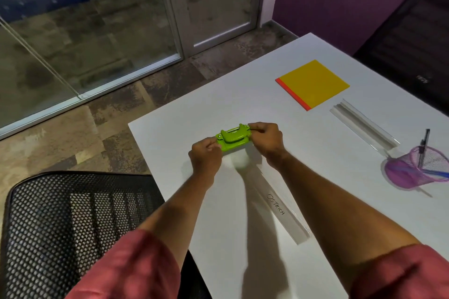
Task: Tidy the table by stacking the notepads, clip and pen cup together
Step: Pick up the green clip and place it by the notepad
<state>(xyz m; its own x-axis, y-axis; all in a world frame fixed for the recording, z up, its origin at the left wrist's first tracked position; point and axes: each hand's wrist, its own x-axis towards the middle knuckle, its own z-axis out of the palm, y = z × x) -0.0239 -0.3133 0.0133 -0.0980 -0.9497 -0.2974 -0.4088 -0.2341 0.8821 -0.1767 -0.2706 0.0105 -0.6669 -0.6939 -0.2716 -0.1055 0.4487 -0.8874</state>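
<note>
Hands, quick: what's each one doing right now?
Left hand: fingers closed on the left end of the green clip.
Right hand: fingers closed on the clip's right end.

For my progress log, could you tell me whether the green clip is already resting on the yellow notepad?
No, both hands, left hand and right hand, hold the green clip near the table's front, apart from the yellow notepad.
</note>
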